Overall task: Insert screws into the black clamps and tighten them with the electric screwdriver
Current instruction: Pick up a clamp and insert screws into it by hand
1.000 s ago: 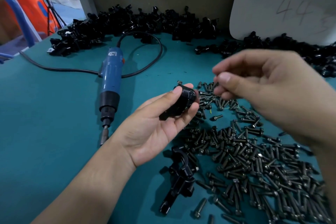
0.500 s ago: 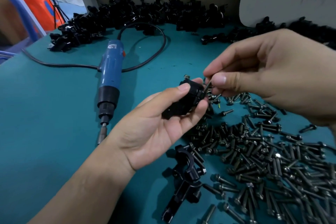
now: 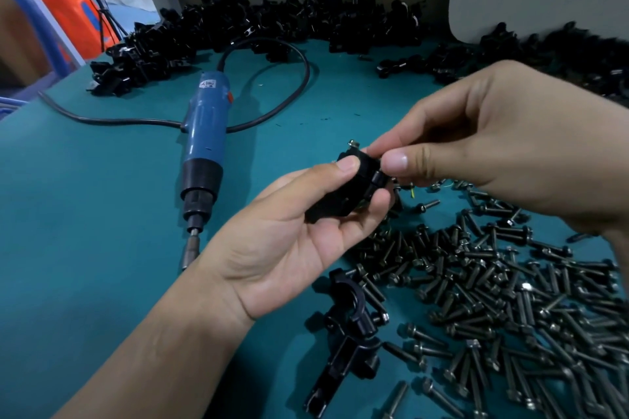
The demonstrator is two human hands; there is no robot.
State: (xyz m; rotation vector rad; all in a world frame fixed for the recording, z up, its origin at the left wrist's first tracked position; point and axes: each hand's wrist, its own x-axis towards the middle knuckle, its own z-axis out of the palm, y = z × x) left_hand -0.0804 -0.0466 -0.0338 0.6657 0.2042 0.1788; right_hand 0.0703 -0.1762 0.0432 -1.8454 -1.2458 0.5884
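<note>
Right grip (image 3: 510,146) reached the clamp (image 3: 343,194), pinched screw hidden; left grip (image 3: 292,248) holds it.

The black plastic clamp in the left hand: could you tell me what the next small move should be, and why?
Probably the right hand should push the screw it seems to pinch into the black plastic clamp that the left hand grips: its fingertips sit at the clamp's edge, one silver screw head stands up, and the blue electric screwdriver lies untouched.
</note>
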